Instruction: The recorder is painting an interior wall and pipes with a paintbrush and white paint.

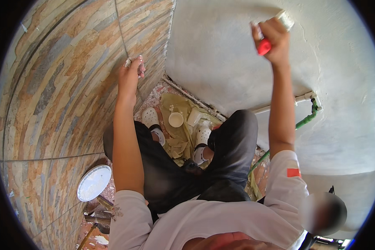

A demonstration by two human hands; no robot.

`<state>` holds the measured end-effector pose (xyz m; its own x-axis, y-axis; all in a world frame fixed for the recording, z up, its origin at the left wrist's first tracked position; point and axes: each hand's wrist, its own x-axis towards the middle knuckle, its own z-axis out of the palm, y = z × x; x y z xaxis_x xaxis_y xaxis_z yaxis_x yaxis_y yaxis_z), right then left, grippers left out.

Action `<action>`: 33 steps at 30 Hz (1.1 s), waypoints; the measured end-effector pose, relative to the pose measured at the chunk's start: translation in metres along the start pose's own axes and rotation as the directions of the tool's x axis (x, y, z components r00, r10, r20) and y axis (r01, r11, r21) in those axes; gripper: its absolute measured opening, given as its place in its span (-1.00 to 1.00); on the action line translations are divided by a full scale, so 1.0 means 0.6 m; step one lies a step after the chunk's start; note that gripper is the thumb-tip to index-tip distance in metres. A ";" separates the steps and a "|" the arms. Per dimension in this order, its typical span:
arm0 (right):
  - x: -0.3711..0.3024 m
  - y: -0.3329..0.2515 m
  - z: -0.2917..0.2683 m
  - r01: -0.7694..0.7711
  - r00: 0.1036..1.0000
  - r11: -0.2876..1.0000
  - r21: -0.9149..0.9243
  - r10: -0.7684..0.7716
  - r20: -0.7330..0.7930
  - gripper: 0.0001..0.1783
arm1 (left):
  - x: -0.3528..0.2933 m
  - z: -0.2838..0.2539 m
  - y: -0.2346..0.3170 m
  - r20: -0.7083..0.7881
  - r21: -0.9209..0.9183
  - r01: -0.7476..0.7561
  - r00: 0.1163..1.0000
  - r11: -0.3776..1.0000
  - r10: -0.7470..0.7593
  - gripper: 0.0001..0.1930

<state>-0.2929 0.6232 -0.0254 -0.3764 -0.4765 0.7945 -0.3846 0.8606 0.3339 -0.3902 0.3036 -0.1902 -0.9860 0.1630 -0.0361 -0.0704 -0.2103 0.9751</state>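
My right hand (273, 39) is raised against the grey plastered wall (233, 54), its fingers wrapped round a red-handled tool (264, 47). The tool's whitish, flat head sticks out beyond my knuckles, close to the wall; whether it is a brush or a putty knife I cannot make out. Beside the stone-patterned tiled wall (71, 79), my left hand (133, 68) is closed with its fingers curled. White paste smears those fingertips, and anything inside them is hidden. Between my feet stands a round cream tub (176, 120).
Under the tub lies an olive cloth (171, 102) with white crumbs, and a clear plastic container (193, 117) beside it. A white pipe (262, 109) and a green pipe (306, 121) run along the wall. A white lid (94, 182) leans at left near a brush-like broom (98, 218).
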 end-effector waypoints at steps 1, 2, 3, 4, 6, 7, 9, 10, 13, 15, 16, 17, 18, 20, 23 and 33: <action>-0.036 -0.004 0.030 -0.115 0.993 0.990 0.083 0.113 0.029 -0.75 | -0.002 -0.002 0.003 -0.014 -0.006 0.005 1.000 1.000 -0.005 -0.77; -0.090 -0.009 0.066 -0.226 0.974 0.962 0.154 0.218 0.069 -0.76 | -0.002 -0.002 0.005 -0.022 -0.019 0.008 1.000 1.000 -0.008 -0.78; -0.143 -0.016 0.099 -0.190 0.972 0.965 0.178 0.160 0.171 -0.78 | -0.004 -0.006 0.004 -0.025 -0.026 0.000 1.000 1.000 0.000 -0.78; -0.191 -0.046 0.130 -0.244 0.957 0.938 0.246 0.191 0.221 -0.77 | -0.005 -0.006 0.000 0.006 -0.021 -0.003 1.000 1.000 0.003 -0.78; -0.289 -0.109 0.180 -0.602 0.773 0.714 0.357 0.409 0.485 -0.70 | -0.004 0.001 -0.005 0.029 -0.034 -0.024 0.999 0.999 0.025 -0.78; -0.328 -0.131 0.197 -0.660 0.700 0.685 0.310 0.409 0.586 -0.69 | -0.008 0.006 -0.006 0.056 -0.044 -0.019 0.998 0.999 0.021 -0.78; -0.336 -0.155 0.208 -0.696 0.631 0.665 0.269 0.388 0.672 -0.69 | -0.011 0.004 -0.009 0.070 -0.044 0.000 0.998 0.999 0.003 -0.78; -0.328 -0.158 0.208 -0.642 0.675 0.710 0.290 0.344 0.652 -0.67 | -0.012 0.006 -0.012 0.062 -0.052 -0.012 0.998 0.999 0.016 -0.78; -0.235 -0.104 0.176 -0.419 0.838 0.826 0.378 0.192 0.510 -0.73 | -0.014 0.007 -0.014 0.062 -0.024 0.018 0.998 1.000 -0.016 -0.78; -0.129 -0.051 0.110 -0.168 0.957 0.942 0.290 0.085 0.276 -0.86 | -0.012 -0.004 -0.006 0.046 -0.013 0.013 0.999 1.000 -0.012 -0.78; -0.067 -0.034 0.066 -0.074 0.978 0.972 0.224 0.026 0.206 -0.87 | -0.009 -0.010 -0.007 0.038 -0.008 -0.010 0.999 1.000 0.010 -0.78; -0.016 -0.015 0.032 0.020 0.996 0.989 0.143 -0.031 0.078 -0.85 | -0.005 -0.016 -0.006 0.058 0.016 -0.012 0.998 1.000 0.011 -0.77; 0.017 0.005 0.007 0.104 0.995 0.994 -0.023 -0.104 -0.001 -0.85 | -0.006 -0.018 -0.007 0.062 0.024 0.007 0.998 1.000 -0.008 -0.77; 0.053 0.036 -0.033 0.037 0.995 0.995 -0.090 -0.045 -0.089 -0.85 | 0.004 0.004 0.001 0.055 0.022 -0.018 0.998 1.000 0.016 -0.78; -0.028 0.061 0.062 -0.018 0.984 0.998 0.066 0.029 -0.175 -0.84 | 0.006 -0.005 -0.001 0.026 0.041 -0.025 0.999 0.999 0.024 -0.79; -0.334 -0.138 0.299 -0.781 0.624 0.470 0.412 0.552 0.553 -0.56 | -0.007 -0.005 -0.029 0.053 0.030 -0.032 0.998 0.999 0.031 -0.80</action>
<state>-0.3370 0.6151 -0.3033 -0.9132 0.0785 0.4000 -0.2341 0.7024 -0.6722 -0.3851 0.3037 -0.2076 -0.9783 0.2072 0.0055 -0.0340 -0.1868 0.9818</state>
